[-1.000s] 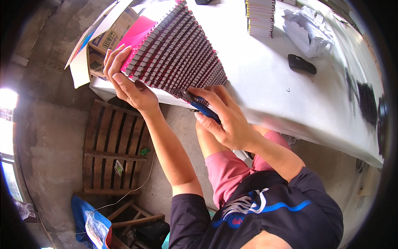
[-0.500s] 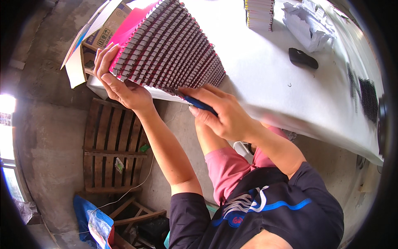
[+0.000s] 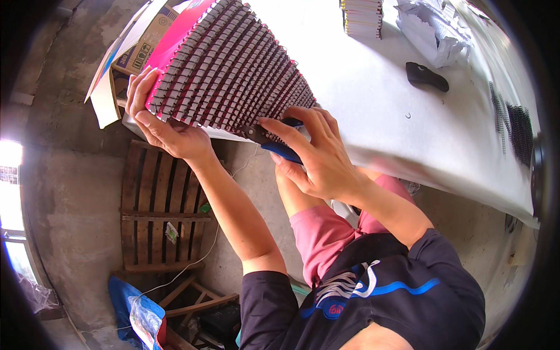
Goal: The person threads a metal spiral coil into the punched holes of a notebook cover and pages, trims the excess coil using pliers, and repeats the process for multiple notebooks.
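Observation:
A tall stack of spiral-bound notebooks with pink covers leans over the table's near edge, rows of dark wire coils facing me. My left hand grips its lower left corner, fingers up along the pink cover and thumb beneath. In my right hand is a pair of cutting pliers with blue handles. Their handles are spread apart, and the jaws are at the bottom edge of the coils, near the middle. Whether the jaws touch a wire cannot be made out.
On the white-covered table lie a dark computer-mouse-shaped object, crumpled white paper, loose black coils and another notebook stack. An open cardboard box stands left of my stack. A wooden pallet is below.
The pliers' handles have opened wider as my right fingers spread over them. My left hand and the notebook stack appear shifted slightly left in view.

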Motion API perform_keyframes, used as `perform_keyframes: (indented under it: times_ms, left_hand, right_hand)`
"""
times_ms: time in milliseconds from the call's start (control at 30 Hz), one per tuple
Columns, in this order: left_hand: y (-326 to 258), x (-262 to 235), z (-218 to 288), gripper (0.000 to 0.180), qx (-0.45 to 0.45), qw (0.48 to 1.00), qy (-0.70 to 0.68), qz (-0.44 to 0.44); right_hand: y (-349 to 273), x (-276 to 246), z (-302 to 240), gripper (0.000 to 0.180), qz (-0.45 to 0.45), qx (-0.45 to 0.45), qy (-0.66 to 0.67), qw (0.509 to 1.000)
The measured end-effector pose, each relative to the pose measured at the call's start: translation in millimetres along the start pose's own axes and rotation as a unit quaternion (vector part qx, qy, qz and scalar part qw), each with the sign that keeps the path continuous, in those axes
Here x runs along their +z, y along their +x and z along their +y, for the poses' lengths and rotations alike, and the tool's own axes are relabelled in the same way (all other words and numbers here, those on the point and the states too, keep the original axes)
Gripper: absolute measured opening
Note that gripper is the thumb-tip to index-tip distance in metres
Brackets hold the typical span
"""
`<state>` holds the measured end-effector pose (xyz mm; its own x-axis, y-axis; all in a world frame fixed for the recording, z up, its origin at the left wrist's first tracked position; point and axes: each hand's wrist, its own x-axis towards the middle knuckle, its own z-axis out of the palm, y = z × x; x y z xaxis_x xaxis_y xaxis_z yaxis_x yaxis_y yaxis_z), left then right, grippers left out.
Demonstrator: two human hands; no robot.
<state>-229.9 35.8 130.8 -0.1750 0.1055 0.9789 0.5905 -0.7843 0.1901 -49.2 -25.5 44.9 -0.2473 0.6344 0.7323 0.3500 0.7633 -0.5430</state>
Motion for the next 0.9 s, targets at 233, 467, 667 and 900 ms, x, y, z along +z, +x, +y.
perform_keyframes:
  times_ms: [233,467,667,900]
  left_hand:
    - [-1,1,-2,0.053,-0.032,0.998,-0.04,0.018]
    - [-2,1,1,0.052,-0.029,0.999,-0.032,0.006]
    - [-2,-4,-1,0.053,-0.052,0.998,-0.044,0.016]
    - [-2,-3,-3,0.054,-0.046,0.998,-0.046,0.008]
  right_hand:
    - [5,0,0,0.04,-0.086,0.03,0.083,0.992]
    - [7,-8,-4,0.037,-0.135,0.129,0.306,0.933]
    - [-6,-2,-2,0.046,-0.015,0.022,0.019,0.999]
    - [-5,6,5,0.052,-0.025,-0.014,-0.036,0.999]
